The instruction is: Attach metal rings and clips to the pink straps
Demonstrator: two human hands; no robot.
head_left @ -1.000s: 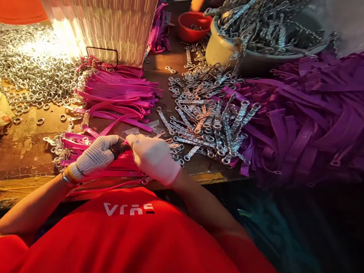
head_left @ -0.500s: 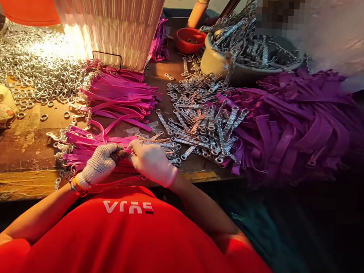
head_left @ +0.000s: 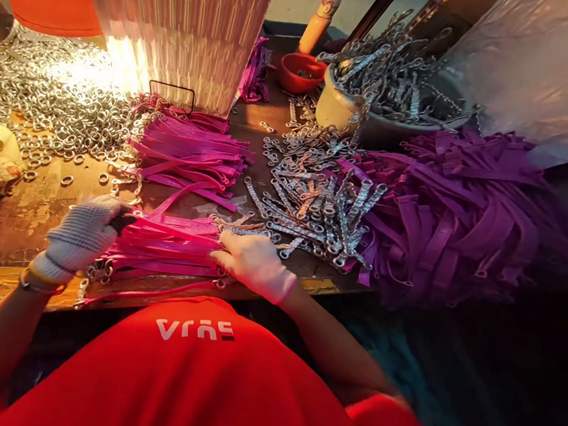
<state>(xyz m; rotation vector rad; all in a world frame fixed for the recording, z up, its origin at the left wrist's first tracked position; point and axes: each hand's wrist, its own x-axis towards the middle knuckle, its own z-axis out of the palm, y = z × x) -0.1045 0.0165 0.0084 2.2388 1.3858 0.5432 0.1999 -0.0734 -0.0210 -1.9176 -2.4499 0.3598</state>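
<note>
A bundle of pink straps point(head_left: 165, 247) with metal links at its ends lies near the table's front edge. My left hand point(head_left: 85, 231), in a dotted white glove, is at the bundle's left end, its fingers closed round something dark that I cannot make out. At the right end, my right hand point(head_left: 254, 259), in a plain white glove, has thumb and forefinger apart over the strap ends. One loose pink strap point(head_left: 162, 290) runs along the front edge. Braided silver pieces point(head_left: 323, 209) are heaped just right of my right hand.
A heap of metal rings point(head_left: 77, 108) lies at the back left, beside more pink straps point(head_left: 191, 148) and a ribbed clear panel point(head_left: 190, 31). Farther right are a red bowl point(head_left: 301, 74), a filled pale tub point(head_left: 333, 103) and purple straps point(head_left: 459, 206).
My hands have moved apart from their meeting point over the straps. The left has gone left to the bundle's end; the right has shifted slightly right, and its fingers have opened.
</note>
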